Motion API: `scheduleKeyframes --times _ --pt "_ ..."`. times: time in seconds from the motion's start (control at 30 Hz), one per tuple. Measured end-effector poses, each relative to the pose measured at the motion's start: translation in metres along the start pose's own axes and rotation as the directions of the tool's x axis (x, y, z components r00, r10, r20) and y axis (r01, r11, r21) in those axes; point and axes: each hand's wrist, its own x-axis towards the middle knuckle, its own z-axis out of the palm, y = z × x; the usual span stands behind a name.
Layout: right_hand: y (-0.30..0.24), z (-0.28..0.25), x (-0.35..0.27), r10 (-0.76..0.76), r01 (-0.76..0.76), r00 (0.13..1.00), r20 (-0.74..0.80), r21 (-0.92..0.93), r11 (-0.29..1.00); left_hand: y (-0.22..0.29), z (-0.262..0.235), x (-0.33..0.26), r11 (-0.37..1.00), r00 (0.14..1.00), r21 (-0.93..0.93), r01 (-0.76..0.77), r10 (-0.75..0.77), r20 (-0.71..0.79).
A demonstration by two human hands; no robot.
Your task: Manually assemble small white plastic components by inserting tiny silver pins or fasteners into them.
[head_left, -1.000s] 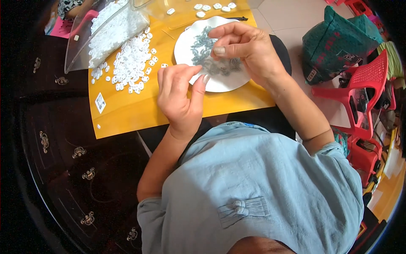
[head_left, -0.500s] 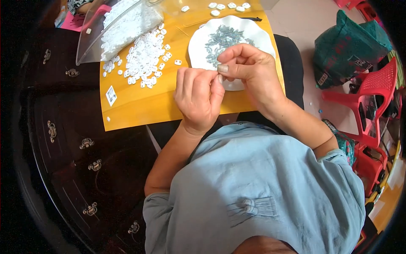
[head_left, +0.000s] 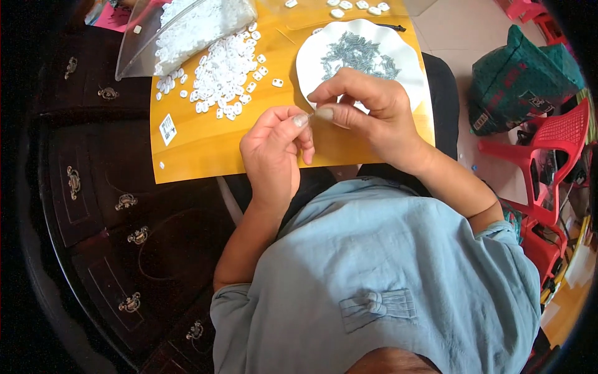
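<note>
two hands meet over the near edge of a yellow sheet (head_left: 205, 146) that covers the work surface. the left hand (head_left: 274, 156) is curled, its thumb and forefinger pinched together on a tiny pale piece (head_left: 309, 116) at the fingertips. the right hand (head_left: 374, 112) comes in from the right side, its thumb and forefinger narrowed onto the same small piece, so the two pinches touch tip to tip. the piece itself is too small to make out in shape; it sits between the two hands, held above the sheet just in front of a white plate (head_left: 408, 62).

the plate has a scalloped rim and carries a heap of small grey metal parts (head_left: 358, 53) in its middle. the right hand's knuckles cover the plate's near edge. to the left of the plate, a loose spread of small white plastic pieces (head_left: 227, 71) lies on the sheet, running up to a clear plastic bag (head_left: 187, 25) that holds many more of them. a few more white pieces (head_left: 355, 6) lie at the far edge beyond the plate. a small white label (head_left: 167, 129) lies on the sheet's left part.

the sheet rests on a dark wooden cabinet (head_left: 93, 206) with metal drawer handles. the person wears a light blue shirt (head_left: 386, 274). off to the right stand a red plastic chair (head_left: 554, 149) and a green bag (head_left: 523, 81) on the pale floor.
</note>
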Motion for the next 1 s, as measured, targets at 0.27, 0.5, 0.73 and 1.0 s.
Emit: scheduleKeyframes --times 0.27,0.5,0.73,1.0 --pt "-0.001 -0.001 0.006 -0.085 0.088 0.995 0.061 -0.064 0.994 0.004 0.002 0.0 1.0 1.0 -0.018 0.012 -0.013 -0.023" --pt "0.003 0.001 0.004 -0.351 0.355 0.935 0.055 -0.184 0.917 0.006 0.008 -0.005 0.983 0.989 -0.105 0.148 -0.148 0.006" --pt "0.0 -0.007 0.001 -0.208 0.211 0.977 0.034 -0.189 0.959 0.009 -0.02 0.024 0.508 0.883 0.778 -0.37 0.454 0.124" --pt "0.001 -0.007 0.0 -0.125 0.118 0.991 -0.052 -0.121 0.986 0.01 -0.046 0.074 -0.112 0.711 0.826 -0.552 0.455 0.536"
